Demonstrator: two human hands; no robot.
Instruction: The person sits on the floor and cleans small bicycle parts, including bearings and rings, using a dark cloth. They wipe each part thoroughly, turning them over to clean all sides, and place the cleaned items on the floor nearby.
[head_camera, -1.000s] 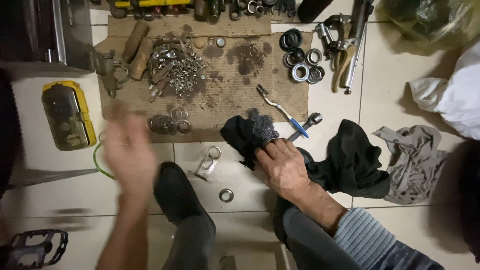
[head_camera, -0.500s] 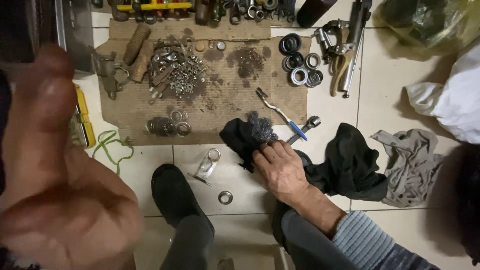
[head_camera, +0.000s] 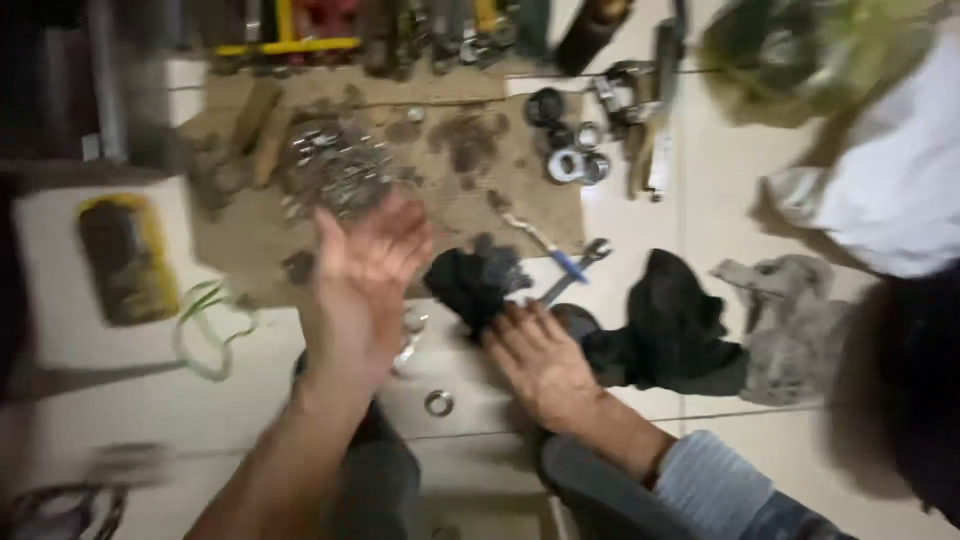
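The right hand (head_camera: 540, 355) presses flat, fingers spread, grasping nothing, on the black rag (head_camera: 478, 285) just ahead; the left hand (head_camera: 360, 285) hovers released.

I see a dim, warm indoor view with heavy motion blur throughout. The raised left hand (head_camera: 362, 285) smears most; the right hand (head_camera: 540, 360) beside it reads slightly sharper. The pale floor tiles (head_camera: 690, 150) beyond them glow softly, and the frame's edges darken.
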